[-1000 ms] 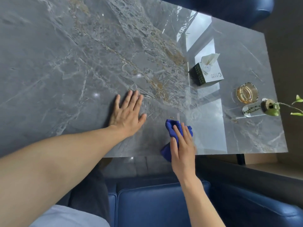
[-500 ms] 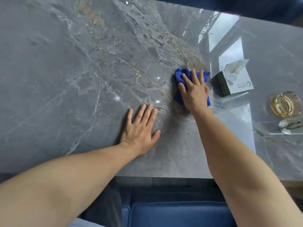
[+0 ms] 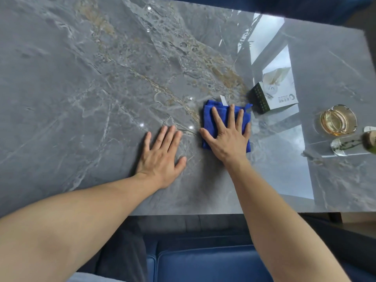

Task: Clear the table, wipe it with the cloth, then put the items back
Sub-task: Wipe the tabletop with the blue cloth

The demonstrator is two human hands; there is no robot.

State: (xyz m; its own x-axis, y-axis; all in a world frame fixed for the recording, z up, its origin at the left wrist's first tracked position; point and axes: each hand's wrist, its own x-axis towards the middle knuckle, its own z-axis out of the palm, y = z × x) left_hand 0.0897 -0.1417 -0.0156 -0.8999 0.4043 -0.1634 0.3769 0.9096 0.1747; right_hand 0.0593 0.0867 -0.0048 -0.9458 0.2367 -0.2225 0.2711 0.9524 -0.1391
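Blue cloth (image 3: pixel 209 119) was folded flat on the grey marble table (image 3: pixel 81 88), pinned under your right hand (image 3: pixel 227 135), fingers spread wide, palm down. Your left hand (image 3: pixel 160 157) was splayed flat on bare stone just beside it. Tissue box (image 3: pixel 272 96), glass ashtray (image 3: pixel 337 120) and a little vase (image 3: pixel 345 146) sat off right.

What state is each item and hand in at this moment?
Blue microfibre cloth: folded, flat under the right hand.
Right hand: spread, pressing the cloth.
Left hand: flat on the grey marble table.
White-and-green tissue box: tissue sticking out.
Amber glass ashtray: upright.
Clear glass bottle: lying sideways.
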